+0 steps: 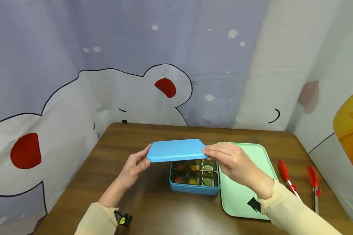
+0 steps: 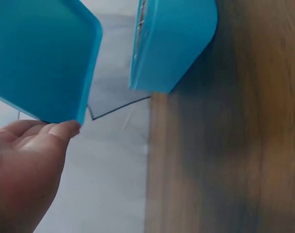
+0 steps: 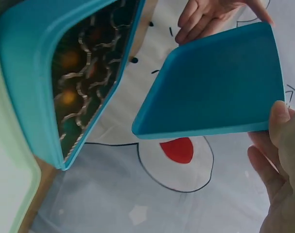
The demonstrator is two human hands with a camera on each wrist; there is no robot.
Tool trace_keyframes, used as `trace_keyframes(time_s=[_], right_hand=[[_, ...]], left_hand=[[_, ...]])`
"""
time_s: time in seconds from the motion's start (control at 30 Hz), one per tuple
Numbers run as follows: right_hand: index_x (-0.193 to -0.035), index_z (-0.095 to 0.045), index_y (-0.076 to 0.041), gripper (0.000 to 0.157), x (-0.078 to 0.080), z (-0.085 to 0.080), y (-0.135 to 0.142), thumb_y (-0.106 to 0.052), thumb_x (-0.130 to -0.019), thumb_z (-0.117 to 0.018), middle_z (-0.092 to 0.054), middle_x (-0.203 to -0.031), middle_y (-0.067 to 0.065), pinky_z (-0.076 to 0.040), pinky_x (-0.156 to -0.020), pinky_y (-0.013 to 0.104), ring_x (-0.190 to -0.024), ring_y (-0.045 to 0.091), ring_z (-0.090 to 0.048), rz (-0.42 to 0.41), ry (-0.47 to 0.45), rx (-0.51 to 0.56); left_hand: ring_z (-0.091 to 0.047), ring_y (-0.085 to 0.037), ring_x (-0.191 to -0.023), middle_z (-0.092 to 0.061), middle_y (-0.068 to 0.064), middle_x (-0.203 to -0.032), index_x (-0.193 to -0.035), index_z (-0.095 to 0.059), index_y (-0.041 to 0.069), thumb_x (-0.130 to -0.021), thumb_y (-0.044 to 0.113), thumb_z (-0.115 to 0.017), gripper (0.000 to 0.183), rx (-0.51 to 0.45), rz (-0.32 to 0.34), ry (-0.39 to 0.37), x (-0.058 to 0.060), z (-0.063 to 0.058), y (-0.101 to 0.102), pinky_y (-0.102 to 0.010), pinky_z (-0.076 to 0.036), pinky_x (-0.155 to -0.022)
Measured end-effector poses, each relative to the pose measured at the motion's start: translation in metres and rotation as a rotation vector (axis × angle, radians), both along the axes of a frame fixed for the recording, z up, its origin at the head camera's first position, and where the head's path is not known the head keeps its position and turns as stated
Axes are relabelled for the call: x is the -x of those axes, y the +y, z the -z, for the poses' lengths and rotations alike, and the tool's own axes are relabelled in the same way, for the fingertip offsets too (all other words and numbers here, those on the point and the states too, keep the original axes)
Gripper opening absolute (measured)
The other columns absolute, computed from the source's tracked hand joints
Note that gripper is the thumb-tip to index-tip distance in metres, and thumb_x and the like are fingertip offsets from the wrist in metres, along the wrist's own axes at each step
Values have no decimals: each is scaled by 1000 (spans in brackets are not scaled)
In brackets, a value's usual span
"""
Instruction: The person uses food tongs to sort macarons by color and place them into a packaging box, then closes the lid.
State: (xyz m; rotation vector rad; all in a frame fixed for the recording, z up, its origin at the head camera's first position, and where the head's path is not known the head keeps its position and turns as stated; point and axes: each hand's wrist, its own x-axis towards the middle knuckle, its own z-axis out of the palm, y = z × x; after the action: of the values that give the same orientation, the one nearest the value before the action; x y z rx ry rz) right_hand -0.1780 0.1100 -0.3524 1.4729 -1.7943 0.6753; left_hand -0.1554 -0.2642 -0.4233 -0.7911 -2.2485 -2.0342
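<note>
Both hands hold a flat blue lid in the air above a blue box. My left hand grips the lid's left edge, with the thumb at its near corner. At the opposite edge my right hand pinches the lid, fingers on top. The box stands on the table, and its divided insert shows below the lid, with red, yellow and green round pieces in the compartments. The lid hides the back part of the box. In the right wrist view the underside of the lid faces the camera.
A pale green tray lies right of the box, close against it. Two red-tipped tongs lie farther right on the brown wooden table. A printed curtain hangs behind the table and along its sides.
</note>
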Motion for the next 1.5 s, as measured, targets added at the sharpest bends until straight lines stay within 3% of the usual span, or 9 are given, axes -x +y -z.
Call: trace_keyframes(time_s=[0.3, 0.53, 0.77, 0.97, 1.1, 1.37, 1.5], right_hand=[[-113, -76, 8, 33, -15, 12, 9, 11, -102, -45, -76, -110, 19, -60, -86, 39, -96, 32, -75, -124, 56, 27], [-111, -76, 9, 30, -23, 24, 7, 10, -105, -47, -76, -109, 21, -60, -87, 38, -96, 33, -75, -177, 63, 13], [-112, -76, 9, 28, -22, 41, 11, 8, -106, -49, -76, -111, 22, -60, -87, 39, -98, 34, -76, -183, 60, -14], [-113, -77, 7, 34, -20, 55, 16, 9, -106, -44, -76, -114, 21, -60, -88, 37, -101, 33, -76, -163, 43, -43], [-113, -77, 6, 35, -18, 63, 15, 9, -105, -43, -76, -115, 21, -60, -89, 37, -101, 32, -76, -159, 46, -63], [-113, -78, 5, 34, -12, 76, 13, 8, -107, -45, -76, -116, 20, -60, -87, 36, -102, 31, -76, -144, 71, -80], [-113, -78, 5, 32, -11, 84, 12, 5, -109, -47, -76, -117, 20, -60, -87, 36, -102, 31, -76, -129, 81, -88]], left_hand=[[-50, -22, -143, -26, -38, -163, -162, -12, -14, -100, 32, -70, 97, -73, 215, 11, 8, 16, 6, -30, -46, -107], [-32, -29, -154, -16, -28, -171, -164, -7, -11, -93, 25, -82, 109, 13, 264, 48, 7, 22, 2, -31, -35, -117], [-27, -37, -154, -20, -23, -171, -166, -9, -6, -86, 20, -89, 116, 107, 215, 62, 10, 23, 0, -30, -33, -116], [-30, -35, -153, -24, -17, -171, -168, -12, 0, -81, 23, -91, 119, 212, 182, 38, 15, 28, -1, -32, -33, -115], [-31, -35, -153, -25, -17, -171, -168, -12, 0, -79, 21, -93, 122, 225, 190, 25, 20, 34, -3, -35, -32, -116], [-28, -33, -155, -22, -15, -172, -168, -13, 0, -74, 20, -98, 128, 295, 162, 31, 26, 42, -3, -51, -33, -116], [-23, -29, -156, -17, -14, -173, -168, -13, -1, -74, 24, -100, 130, 336, 148, 40, 28, 42, -2, -42, -30, -118]])
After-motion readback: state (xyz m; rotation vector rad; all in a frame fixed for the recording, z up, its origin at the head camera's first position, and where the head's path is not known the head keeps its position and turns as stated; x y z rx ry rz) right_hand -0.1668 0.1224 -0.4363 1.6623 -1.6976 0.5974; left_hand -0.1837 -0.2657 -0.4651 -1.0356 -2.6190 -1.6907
